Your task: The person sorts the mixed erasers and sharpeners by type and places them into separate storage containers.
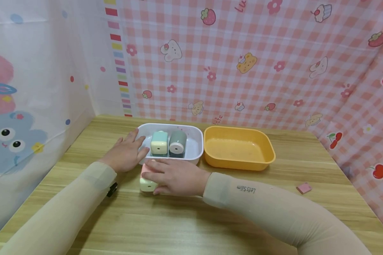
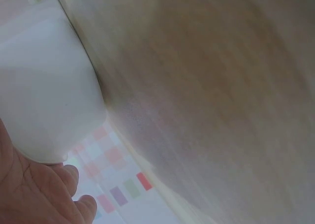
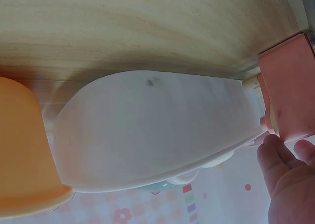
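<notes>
In the head view my right hand (image 1: 177,177) lies over a pink-and-cream pencil sharpener (image 1: 147,185) in front of the white basket (image 1: 198,141). Its spread fingers cover much of the sharpener's top. Seen from the right wrist, the fingertips touch an edge of the pink body (image 3: 290,86). My left hand (image 1: 124,152) reaches over the basket's left end, fingers extended across the rim. A mint-and-cream sharpener (image 1: 159,141) and a grey-and-white one (image 1: 177,141) lie side by side inside, their holes facing me. The left wrist view shows the basket's outer wall (image 2: 49,86).
An orange basket (image 1: 239,163) stands just right of the white one. Farther right, a small pink block (image 1: 304,188) lies on the wooden table (image 1: 178,226). Patterned cloth (image 1: 229,53) hangs behind and along both sides.
</notes>
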A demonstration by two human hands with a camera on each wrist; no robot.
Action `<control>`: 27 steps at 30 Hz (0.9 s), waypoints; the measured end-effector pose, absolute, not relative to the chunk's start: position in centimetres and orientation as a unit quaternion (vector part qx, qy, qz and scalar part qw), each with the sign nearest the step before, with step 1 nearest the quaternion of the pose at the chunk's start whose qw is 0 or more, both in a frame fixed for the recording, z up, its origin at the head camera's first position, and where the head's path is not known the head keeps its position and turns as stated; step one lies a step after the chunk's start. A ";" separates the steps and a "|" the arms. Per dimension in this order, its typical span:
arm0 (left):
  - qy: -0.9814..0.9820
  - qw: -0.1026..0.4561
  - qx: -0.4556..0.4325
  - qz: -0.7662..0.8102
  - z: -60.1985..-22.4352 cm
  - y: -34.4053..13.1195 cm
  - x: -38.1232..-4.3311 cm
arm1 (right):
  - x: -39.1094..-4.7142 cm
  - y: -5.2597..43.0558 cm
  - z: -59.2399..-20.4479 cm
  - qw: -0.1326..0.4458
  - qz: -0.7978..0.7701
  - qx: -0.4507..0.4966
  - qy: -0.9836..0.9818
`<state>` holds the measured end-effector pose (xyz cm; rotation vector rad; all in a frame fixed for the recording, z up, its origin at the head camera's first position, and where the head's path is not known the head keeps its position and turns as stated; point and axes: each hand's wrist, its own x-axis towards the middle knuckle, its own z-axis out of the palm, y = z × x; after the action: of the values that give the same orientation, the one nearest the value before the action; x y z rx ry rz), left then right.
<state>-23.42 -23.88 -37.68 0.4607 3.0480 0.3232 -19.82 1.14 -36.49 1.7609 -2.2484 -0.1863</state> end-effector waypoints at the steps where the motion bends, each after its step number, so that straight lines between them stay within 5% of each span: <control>1: 0.983 0.022 0.148 0.104 -37.7 -23.9 -23.4 | -19.8 1.1 -36.5 0.140 -0.065 0.610 -0.778; 27: 0.984 0.028 0.143 0.106 -37.6 -23.9 -23.4 | -20.1 1.0 -37.3 0.133 -0.024 0.610 -0.781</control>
<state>-23.41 -23.92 -37.63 0.4417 3.0355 0.3263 -20.14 1.01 -37.29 1.7684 -2.2651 -0.0689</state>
